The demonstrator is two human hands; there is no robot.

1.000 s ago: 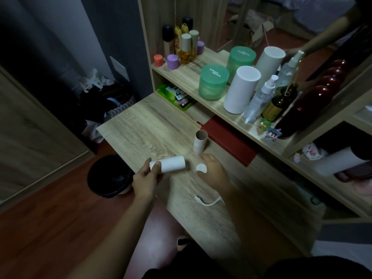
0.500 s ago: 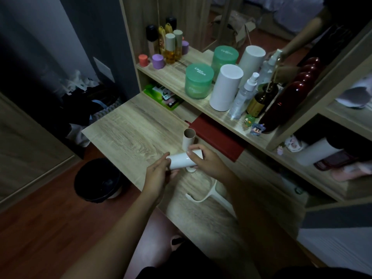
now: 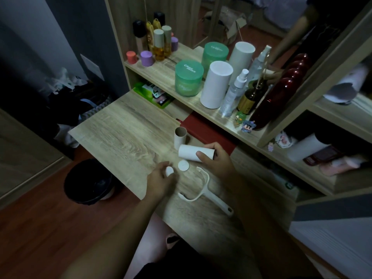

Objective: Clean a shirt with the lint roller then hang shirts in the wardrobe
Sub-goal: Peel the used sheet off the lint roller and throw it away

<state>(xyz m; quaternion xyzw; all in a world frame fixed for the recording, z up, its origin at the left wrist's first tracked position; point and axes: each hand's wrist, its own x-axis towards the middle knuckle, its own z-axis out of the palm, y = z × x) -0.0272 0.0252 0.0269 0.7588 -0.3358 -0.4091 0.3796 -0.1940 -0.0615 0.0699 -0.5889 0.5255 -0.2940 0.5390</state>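
My right hand (image 3: 216, 161) grips a white lint roll refill (image 3: 191, 153), held lying sideways just above the wooden desk (image 3: 120, 135). My left hand (image 3: 161, 179) pinches a small white end cap (image 3: 169, 170) near the desk's front edge. A second white round cap (image 3: 183, 165) lies flat on the desk between my hands. The white lint roller handle (image 3: 205, 191), with its frame bare, lies on the desk below my right hand. An empty brown cardboard core (image 3: 180, 137) stands upright just behind the refill. No shirt is in view.
A shelf (image 3: 181, 97) behind the desk holds green jars (image 3: 188, 77), white cylinders (image 3: 216, 84), spray bottles and small bottles. A red book (image 3: 207, 133) lies under the shelf. A black bin (image 3: 88, 182) stands on the floor left of the desk. A mirror reflects a person's arm.
My left hand has let go of the refill and dropped toward the desk's front edge with a small cap. The refill now stays in my right hand alone.
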